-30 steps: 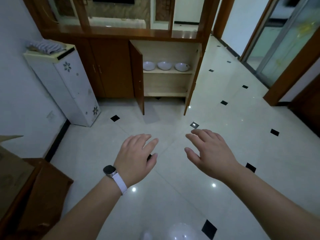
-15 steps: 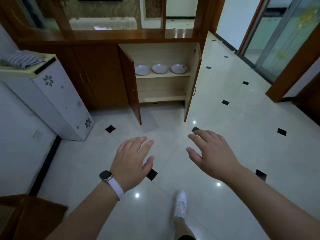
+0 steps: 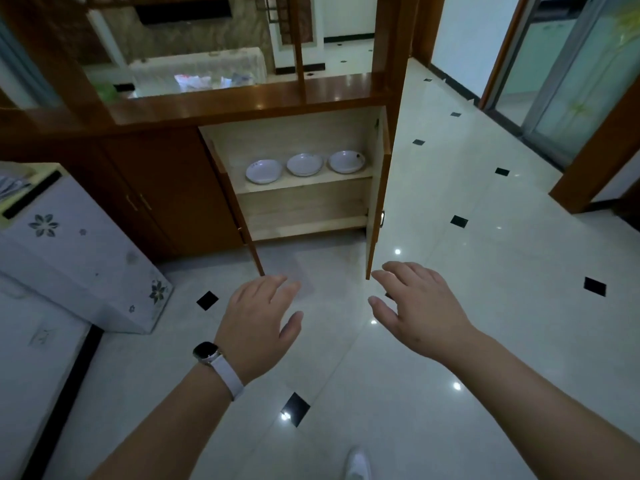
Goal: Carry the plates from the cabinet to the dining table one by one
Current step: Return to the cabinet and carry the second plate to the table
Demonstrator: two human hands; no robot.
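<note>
Head view: cabinet (image 3: pixel 304 202), both doors swung wide.
Plates (image 3: pixel 304 164): three side by side on its upper shelf.
Left hand (image 3: pixel 258 323): fingers spread, grasping nothing.
Right hand (image 3: pixel 415 306): likewise.

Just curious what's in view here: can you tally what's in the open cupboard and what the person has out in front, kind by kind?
White plates on the cupboard shelf: 3 (left, middle, right)
Bare hands, both empty and open: 2 (left hand, right hand)
Open cupboard doors: 2 (left door, right door)
Total: 7
</note>
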